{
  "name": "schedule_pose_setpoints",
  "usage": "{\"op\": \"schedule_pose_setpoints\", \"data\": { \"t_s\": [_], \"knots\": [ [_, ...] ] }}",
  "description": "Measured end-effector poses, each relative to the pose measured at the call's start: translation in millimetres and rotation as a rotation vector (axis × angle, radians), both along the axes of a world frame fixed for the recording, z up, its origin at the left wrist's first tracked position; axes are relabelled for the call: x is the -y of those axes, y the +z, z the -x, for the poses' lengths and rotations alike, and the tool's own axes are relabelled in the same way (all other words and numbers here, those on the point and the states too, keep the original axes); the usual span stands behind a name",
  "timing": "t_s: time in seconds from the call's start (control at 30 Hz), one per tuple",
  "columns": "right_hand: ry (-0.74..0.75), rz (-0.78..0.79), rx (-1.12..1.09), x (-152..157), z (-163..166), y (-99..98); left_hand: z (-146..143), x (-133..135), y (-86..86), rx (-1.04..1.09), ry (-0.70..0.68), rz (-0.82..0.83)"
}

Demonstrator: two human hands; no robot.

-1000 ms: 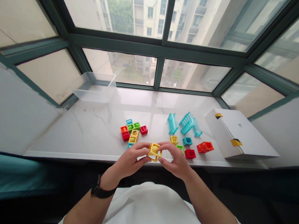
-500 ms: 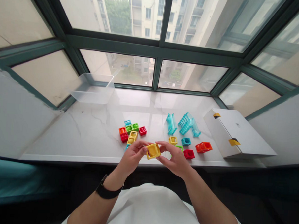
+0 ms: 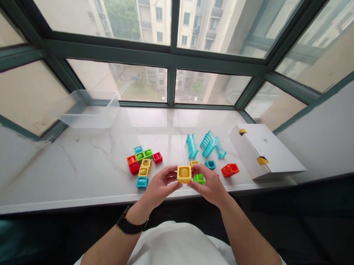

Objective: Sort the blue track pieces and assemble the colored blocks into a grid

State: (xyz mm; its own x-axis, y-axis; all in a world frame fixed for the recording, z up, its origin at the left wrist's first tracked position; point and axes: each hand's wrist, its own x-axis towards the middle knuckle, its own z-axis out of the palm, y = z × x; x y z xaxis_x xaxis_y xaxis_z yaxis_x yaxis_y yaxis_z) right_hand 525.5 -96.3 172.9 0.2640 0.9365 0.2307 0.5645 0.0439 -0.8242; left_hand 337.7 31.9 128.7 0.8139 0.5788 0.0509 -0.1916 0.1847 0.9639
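Observation:
Both hands hold one yellow hollow cube block (image 3: 184,174) just above the near edge of the white marble sill (image 3: 99,164). My left hand (image 3: 160,185), with a black watch on its wrist, pinches the block's left side. My right hand (image 3: 209,185) pinches its right side. A green block (image 3: 199,178) lies right under my right fingers. To the left sits a joined cluster of red, orange, green, yellow and blue blocks (image 3: 142,164).
A blue block (image 3: 210,164) and an orange block (image 3: 230,170) lie to the right. Behind them are translucent teal ramp pieces (image 3: 206,144). A white box (image 3: 262,154) rests at the right, a clear plastic tub (image 3: 88,109) at the back left.
The yellow block has been turned in my fingers so that its open face points at me. My view has swung to the right and tilted.

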Motion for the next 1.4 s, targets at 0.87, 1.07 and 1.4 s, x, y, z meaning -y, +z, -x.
{"op": "schedule_pose_setpoints", "data": {
  "t_s": [0.87, 1.07, 1.4],
  "knots": [
    [-0.181, 0.300, 0.124, -22, -109, -61.6, -83, -25, -100.2, -0.203, 0.183, 0.002],
    [-0.158, 0.307, 0.132, -28, -114, -82.0, -98, -27, -116.5, -0.267, 0.206, -0.423],
    [-0.141, 0.303, 0.153, -35, -112, -85.9, -106, -28, -126.4, -0.210, 0.148, -0.320]
  ]
}}
